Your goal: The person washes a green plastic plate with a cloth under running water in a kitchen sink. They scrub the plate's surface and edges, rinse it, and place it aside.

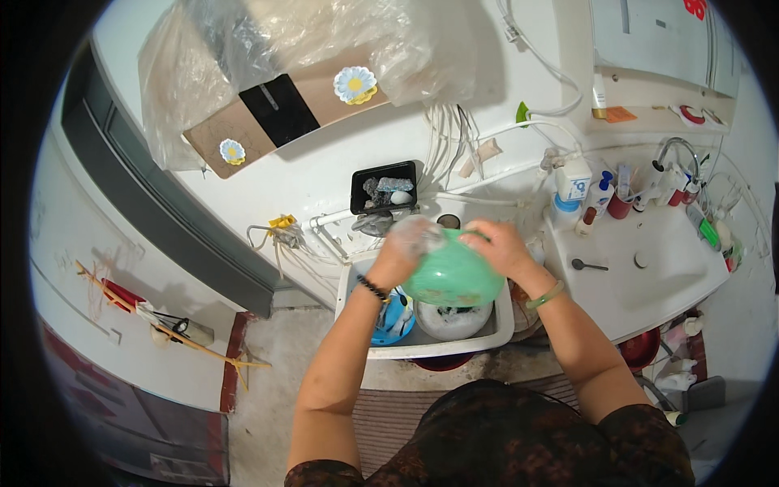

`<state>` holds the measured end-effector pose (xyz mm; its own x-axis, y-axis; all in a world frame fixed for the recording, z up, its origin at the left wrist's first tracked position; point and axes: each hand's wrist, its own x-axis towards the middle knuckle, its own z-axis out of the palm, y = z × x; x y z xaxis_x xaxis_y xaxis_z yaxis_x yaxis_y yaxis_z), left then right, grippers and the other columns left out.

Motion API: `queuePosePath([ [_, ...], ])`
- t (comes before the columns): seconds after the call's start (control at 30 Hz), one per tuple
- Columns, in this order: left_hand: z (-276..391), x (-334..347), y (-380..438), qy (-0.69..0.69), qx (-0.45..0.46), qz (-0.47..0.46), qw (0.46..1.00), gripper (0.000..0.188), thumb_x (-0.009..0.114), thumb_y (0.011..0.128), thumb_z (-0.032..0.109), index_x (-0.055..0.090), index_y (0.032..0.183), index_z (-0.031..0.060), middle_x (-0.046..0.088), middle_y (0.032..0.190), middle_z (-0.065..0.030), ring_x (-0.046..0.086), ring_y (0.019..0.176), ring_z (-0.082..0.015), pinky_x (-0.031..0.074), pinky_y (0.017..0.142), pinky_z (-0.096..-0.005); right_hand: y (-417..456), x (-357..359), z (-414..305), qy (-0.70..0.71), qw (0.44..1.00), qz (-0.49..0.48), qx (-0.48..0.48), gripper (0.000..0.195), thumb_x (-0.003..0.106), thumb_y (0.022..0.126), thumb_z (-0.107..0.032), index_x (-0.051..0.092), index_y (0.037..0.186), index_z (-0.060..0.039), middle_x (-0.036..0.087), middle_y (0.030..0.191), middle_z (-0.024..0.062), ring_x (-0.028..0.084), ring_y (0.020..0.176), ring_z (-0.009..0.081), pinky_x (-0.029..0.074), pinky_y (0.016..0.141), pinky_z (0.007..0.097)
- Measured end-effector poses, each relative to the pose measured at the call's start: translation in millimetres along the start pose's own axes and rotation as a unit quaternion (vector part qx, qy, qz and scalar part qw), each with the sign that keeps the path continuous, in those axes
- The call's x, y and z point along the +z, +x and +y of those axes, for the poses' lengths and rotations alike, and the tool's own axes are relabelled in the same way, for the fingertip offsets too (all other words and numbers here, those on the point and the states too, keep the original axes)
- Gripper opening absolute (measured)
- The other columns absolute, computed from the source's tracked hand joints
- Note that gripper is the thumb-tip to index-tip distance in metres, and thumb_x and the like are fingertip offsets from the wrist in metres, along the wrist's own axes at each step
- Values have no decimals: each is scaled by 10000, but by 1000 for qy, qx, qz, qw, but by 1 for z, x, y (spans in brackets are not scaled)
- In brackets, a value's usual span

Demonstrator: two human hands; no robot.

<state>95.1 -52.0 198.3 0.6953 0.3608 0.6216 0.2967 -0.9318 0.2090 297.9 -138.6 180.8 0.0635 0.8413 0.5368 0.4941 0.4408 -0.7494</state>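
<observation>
A green bowl (455, 274), blurred by motion, is tilted above the sink. My right hand (496, 243) grips its upper right rim, fingers bent over the edge. Against the bowl's upper left side is my left hand (411, 243), its fingers blurred behind something whitish, suds or a scrubber; which of these I cannot tell. Below, in the white rectangular sink (504, 329), sits a pale basin (453, 325) of foamy water with dark things in it. To its left a blue basin (389, 333) holds objects that are partly hidden by my left wrist.
A black tray (384, 213) with scouring pads is behind the sink. To the right stands a white washbasin (639, 298) with several bottles along its back and a dark spoon (589, 265) inside. A plastic-covered cardboard box (213, 137) is on the wall. A yellowish pole (176, 335) stands at left.
</observation>
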Motion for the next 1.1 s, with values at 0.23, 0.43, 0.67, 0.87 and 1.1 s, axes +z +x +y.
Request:
queuePosePath([
  [0.23, -14, -23, -18, -17, -145, 36, 989, 285, 494, 753, -6, 557, 1031, -14, 581, 997, -208, 542, 960, -336, 415, 891, -379, -21, 10, 28, 63, 990, 117, 44, 279, 543, 851, -186, 417, 712, 21, 347, 593, 166, 289, 532, 237, 339, 498, 333],
  [0.43, 25, -21, 28, 55, -74, -52, 994, 232, 498, 752, 12, 575, 970, 27, 595, 959, -127, 585, 841, -270, 480, 746, -345, -12, 2, 13, 23, 996, 84, 13, 280, 553, 842, -186, 426, 685, 9, 377, 570, 168, 316, 502, 264, 339, 488, 342],
  [0.67, -2, -26, -8, -42, -145, -52, 987, 280, 557, 750, 34, 558, 1027, -3, 575, 1022, -147, 570, 917, -280, 471, 808, -337, -17, 9, 6, -11, 997, 76, -30, 267, 568, 826, -205, 477, 678, -3, 461, 579, 180, 450, 503, 322, 370, 481, 366],
  [0.87, 11, -27, 3, 23, -12, -92, 995, 246, 546, 744, 29, 570, 986, -7, 568, 1032, -159, 553, 947, -315, 444, 860, -354, -11, 8, -1, -43, 998, 34, -44, 279, 587, 806, -253, 501, 667, -26, 501, 597, 170, 502, 548, 358, 384, 486, 403],
  [1.1, 23, -5, 2, -20, -55, -97, 994, 337, 547, 670, -12, 550, 1007, -19, 564, 1019, -182, 546, 946, -330, 431, 861, -361, -8, 22, 6, -46, 995, 18, -86, 267, 572, 811, -260, 525, 683, -31, 519, 592, 157, 500, 559, 365, 387, 498, 410],
])
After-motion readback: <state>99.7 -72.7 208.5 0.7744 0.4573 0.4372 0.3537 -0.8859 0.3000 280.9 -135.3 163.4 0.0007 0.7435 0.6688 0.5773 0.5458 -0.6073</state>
